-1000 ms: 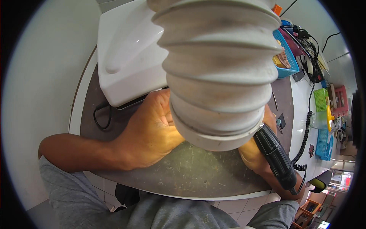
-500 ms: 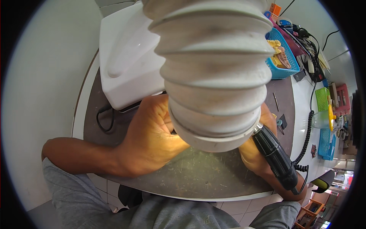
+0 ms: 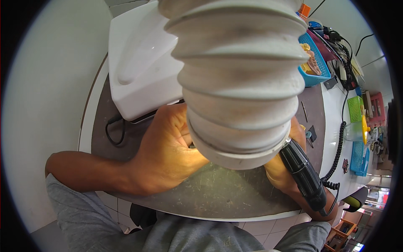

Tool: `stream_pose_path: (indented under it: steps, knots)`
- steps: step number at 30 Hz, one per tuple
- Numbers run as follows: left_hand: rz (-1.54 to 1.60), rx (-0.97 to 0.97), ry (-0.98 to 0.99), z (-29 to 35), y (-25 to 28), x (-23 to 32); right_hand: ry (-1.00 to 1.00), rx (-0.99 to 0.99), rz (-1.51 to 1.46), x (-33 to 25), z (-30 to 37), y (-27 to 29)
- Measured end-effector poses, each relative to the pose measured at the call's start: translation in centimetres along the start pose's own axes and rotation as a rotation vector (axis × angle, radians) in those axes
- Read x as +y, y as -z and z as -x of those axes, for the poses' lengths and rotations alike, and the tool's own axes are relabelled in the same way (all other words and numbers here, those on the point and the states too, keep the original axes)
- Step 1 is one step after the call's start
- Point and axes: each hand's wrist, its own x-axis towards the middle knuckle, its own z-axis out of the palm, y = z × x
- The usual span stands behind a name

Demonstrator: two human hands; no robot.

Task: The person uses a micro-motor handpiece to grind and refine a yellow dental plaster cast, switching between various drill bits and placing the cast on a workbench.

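A pale ribbed hose (image 3: 243, 88) with a round rim hangs in front of the work and hides most of the fingers of both hands. My left hand (image 3: 166, 151) is closed, its fingers curled in behind the hose. A small dark bit shows by the left fingers, but what they hold cannot be made out. Out from behind the hose's right side comes my right hand (image 3: 277, 170), gripping a black rotary handpiece (image 3: 302, 172). Its cord leaves from the lower end, and its working tip is hidden.
A white moulded machine (image 3: 145, 75) stands at the far left on the dark mat (image 3: 222, 189). A blue basket (image 3: 317, 75) with dental models sits at the far right. A thin metal tool (image 3: 304, 111) lies on the mat. The coiled cord (image 3: 338, 155) runs along the right.
Against my view, the hose sits slightly farther right and lower. The handpiece has tilted or shifted very slightly. My left hand keeps nearly the same place.
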Motion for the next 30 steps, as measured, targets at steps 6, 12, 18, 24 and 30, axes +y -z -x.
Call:
stream_pose_path:
  steps: [6,12,18,24,30]
  knots:
    - [-0.061,0.027,0.112,0.1,-0.1,0.4,0.01,-0.013,0.087,-0.5,-0.1,0.2]
    - [-0.194,0.048,0.049,-0.2,-0.3,0.7,0.037,-0.036,0.14,-0.6,-0.2,0.3]
    - [-0.222,0.03,0.057,-0.1,0.3,0.5,0.061,-0.058,0.131,-0.3,-0.2,0.4]
    - [-0.311,-0.023,0.121,-0.4,0.1,2.4,0.04,-0.029,0.081,-0.5,0.1,0.4]
    - [-0.222,0.025,0.153,-0.3,-0.7,2.5,0.041,-0.091,0.223,0.1,-0.6,0.4]
